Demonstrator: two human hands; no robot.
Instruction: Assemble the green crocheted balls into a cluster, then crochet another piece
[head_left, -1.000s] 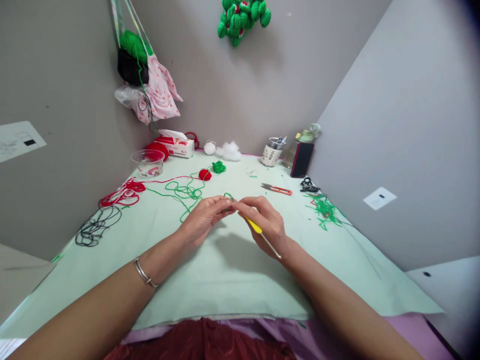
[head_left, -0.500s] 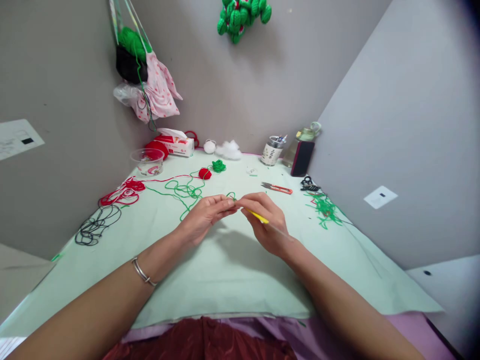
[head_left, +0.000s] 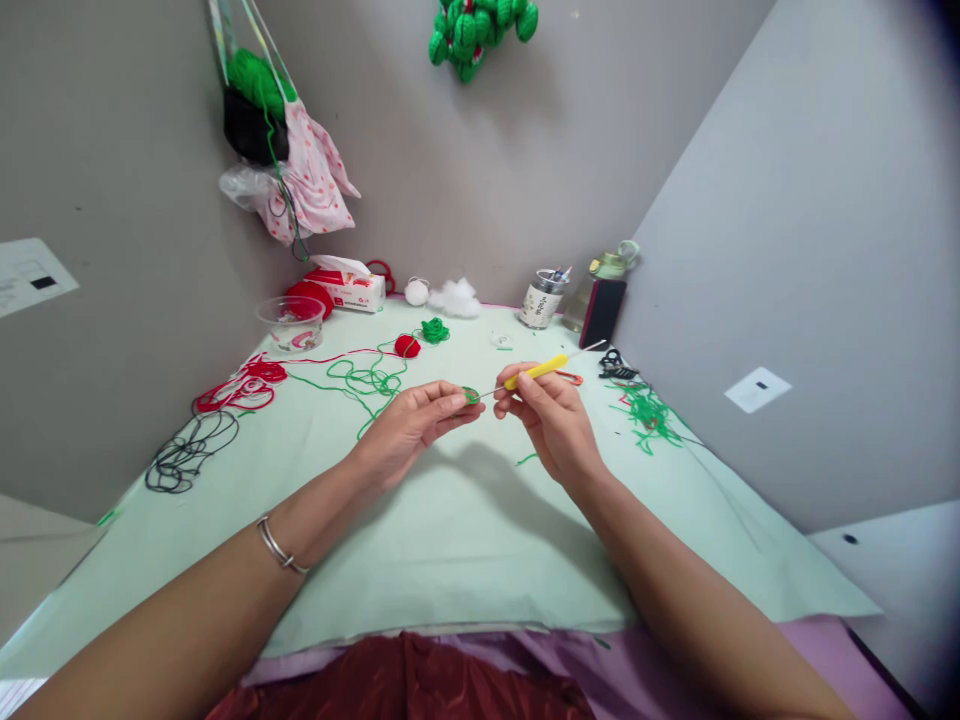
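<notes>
My left hand (head_left: 421, 420) pinches a small loop of green yarn (head_left: 470, 395) between thumb and fingers. In my right hand (head_left: 551, 415) is a crochet hook with a yellow handle (head_left: 541, 371), its metal tip pointing left and meeting the green loop. The hook's other thin end points up to the right. Behind my left hand a green strand (head_left: 360, 378) trails over the cloth toward a red ball (head_left: 407, 346) and a green bundle (head_left: 435, 330). A short green yarn piece (head_left: 528, 459) lies below my right hand.
On the green cloth (head_left: 450, 560) are red yarn (head_left: 251, 383), black yarn (head_left: 187, 450), a plastic tub (head_left: 295, 325), a tissue box (head_left: 352, 290), white stuffing (head_left: 456, 298), a pen can (head_left: 543, 299), a phone (head_left: 603, 313) and green scraps (head_left: 649, 412). Partly hidden orange-handled snips (head_left: 570, 378) lie behind my right hand.
My right hand has moved slightly right, away from my left fingers. The yellow hook has swung from pointing down-right to up-right, and its tip now shows at the green loop.
</notes>
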